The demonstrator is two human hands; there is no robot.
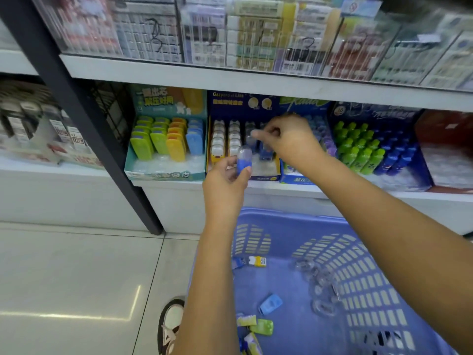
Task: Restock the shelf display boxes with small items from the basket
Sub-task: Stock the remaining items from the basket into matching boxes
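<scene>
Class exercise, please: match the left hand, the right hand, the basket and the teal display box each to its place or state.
1 left hand
2 right hand
3 basket
4 teal display box

a on the shelf, left of the dark blue display box
b holds a blue-and-clear item
c low, in front of the shelf
d up at the dark blue display box

Pairs: 1-b, 2-d, 3-c, 4-a.

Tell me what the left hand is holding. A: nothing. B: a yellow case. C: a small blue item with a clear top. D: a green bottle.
C: the left hand has its fingers curled round a small blue item with a clear top, just in front of the dark blue display box.
</scene>
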